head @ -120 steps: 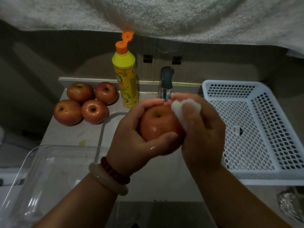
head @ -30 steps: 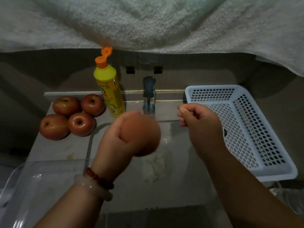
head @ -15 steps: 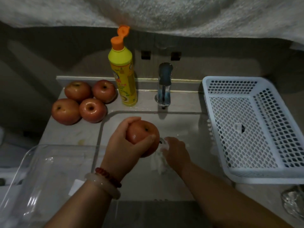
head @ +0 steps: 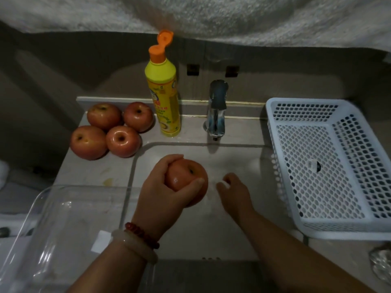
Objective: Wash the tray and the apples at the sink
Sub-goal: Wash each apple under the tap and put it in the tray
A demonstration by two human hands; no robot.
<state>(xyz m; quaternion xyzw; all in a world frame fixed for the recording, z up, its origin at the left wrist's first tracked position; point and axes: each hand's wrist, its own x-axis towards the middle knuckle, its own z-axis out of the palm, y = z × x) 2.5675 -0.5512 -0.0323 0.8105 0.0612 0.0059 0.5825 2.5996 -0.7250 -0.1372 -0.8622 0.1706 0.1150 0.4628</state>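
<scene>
Apple [head: 186, 178] lower now, L hand [head: 163, 193].

A wet red apple [head: 186, 181] is gripped by the left hand [head: 160, 197] above the pale sink basin [head: 237, 163]. A white cloth [head: 223, 184] is pinched by the right hand [head: 233, 193] down in the basin. Four red apples [head: 110, 130] are grouped on the worktop [head: 88, 172].

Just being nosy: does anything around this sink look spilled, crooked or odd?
Only small things: the soap bottle stands with its orange cap flipped open, and a yellowish stain marks the counter below the four apples.
</scene>
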